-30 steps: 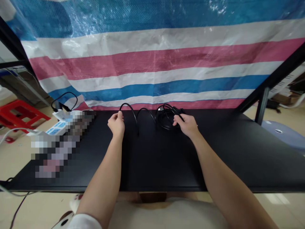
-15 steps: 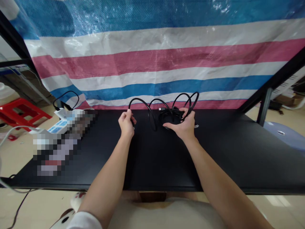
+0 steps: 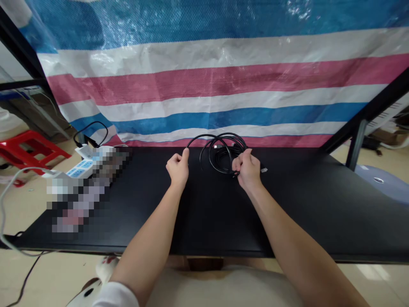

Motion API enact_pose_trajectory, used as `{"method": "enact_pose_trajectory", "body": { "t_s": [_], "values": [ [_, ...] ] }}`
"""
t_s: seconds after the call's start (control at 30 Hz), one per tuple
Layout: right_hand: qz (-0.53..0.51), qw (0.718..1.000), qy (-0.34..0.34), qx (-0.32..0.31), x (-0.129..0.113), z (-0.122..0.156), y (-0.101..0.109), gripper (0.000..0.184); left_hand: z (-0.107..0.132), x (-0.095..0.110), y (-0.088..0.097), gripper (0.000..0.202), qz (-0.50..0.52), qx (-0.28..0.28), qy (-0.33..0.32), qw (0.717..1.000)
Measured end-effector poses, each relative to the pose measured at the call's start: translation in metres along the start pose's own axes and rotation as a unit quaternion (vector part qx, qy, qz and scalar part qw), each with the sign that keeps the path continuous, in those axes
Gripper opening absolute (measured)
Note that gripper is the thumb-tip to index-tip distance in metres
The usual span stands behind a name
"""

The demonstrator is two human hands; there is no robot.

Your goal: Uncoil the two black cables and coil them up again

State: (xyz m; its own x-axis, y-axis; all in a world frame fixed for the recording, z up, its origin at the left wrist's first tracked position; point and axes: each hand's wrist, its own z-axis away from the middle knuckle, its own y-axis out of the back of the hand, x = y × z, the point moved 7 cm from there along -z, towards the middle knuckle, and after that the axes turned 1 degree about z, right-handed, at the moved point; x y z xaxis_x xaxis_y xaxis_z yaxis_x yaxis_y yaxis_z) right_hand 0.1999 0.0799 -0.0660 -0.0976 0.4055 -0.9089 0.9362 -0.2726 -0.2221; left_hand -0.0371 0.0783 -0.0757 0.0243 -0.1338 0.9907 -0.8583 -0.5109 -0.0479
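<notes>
A black cable (image 3: pixel 220 170) is gathered in loose loops at the back middle of the black table. My left hand (image 3: pixel 179 168) is closed on one stretch of it, left of the loops; the part inside the fist is hidden. From there the cable arches over to my right hand (image 3: pixel 247 168), whose fingers are wrapped round the right side of the loops. A small light-coloured plug (image 3: pixel 217 146) shows behind the loops, and a pale tip (image 3: pixel 263 170) pokes out right of my right hand.
A white power strip (image 3: pixel 79 168) with plugs lies along the table's (image 3: pixel 297 204) left side, beside a blurred-out patch. A striped sheet (image 3: pixel 207 81) hangs behind the table. On the floor stand a red stool (image 3: pixel 32 149) at left and a bluish lid-like object (image 3: pixel 380 181) at right.
My left hand has moved right, toward the loops. My right hand's spread fingers have closed round the cable, and the raised loops have drawn together and sunk lower.
</notes>
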Motion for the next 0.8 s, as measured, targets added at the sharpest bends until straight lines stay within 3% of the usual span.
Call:
{"method": "enact_pose_trajectory", "body": {
  "t_s": [0.1,0.17,0.27,0.37,0.43,0.5,0.63,0.8],
  "values": [
    [0.013,0.997,0.019,-0.079,0.001,0.01,-0.017,0.063,0.008,0.008,0.0,0.052,-0.062,0.032,-0.061,0.996],
    [0.055,0.992,0.028,-0.111,0.002,0.016,-0.023,0.061,0.01,0.009,-0.003,0.052,-0.058,0.029,-0.062,0.996],
    [0.125,0.989,0.026,-0.08,0.001,0.02,-0.02,0.055,0.005,0.006,-0.011,0.047,0.008,-0.04,-0.009,0.999],
    [0.166,0.985,0.036,-0.016,-0.008,0.021,-0.012,0.05,-0.003,0.004,-0.018,0.036,0.064,-0.137,0.026,0.988],
    [0.175,0.984,0.043,-0.005,-0.013,0.021,-0.011,0.049,-0.006,0.004,-0.018,0.024,0.074,-0.185,0.038,0.979],
    [0.175,0.983,0.046,-0.008,-0.014,0.022,-0.011,0.048,-0.006,0.0,-0.019,0.02,0.071,-0.225,0.06,0.97],
    [0.137,0.99,0.022,-0.025,-0.001,0.022,-0.015,0.049,0.003,-0.005,-0.027,0.031,0.033,-0.288,0.088,0.953],
    [0.073,0.992,-0.054,-0.091,0.025,0.026,-0.027,0.048,0.011,-0.008,-0.036,0.038,0.045,-0.315,0.099,0.943]
  ]
}}
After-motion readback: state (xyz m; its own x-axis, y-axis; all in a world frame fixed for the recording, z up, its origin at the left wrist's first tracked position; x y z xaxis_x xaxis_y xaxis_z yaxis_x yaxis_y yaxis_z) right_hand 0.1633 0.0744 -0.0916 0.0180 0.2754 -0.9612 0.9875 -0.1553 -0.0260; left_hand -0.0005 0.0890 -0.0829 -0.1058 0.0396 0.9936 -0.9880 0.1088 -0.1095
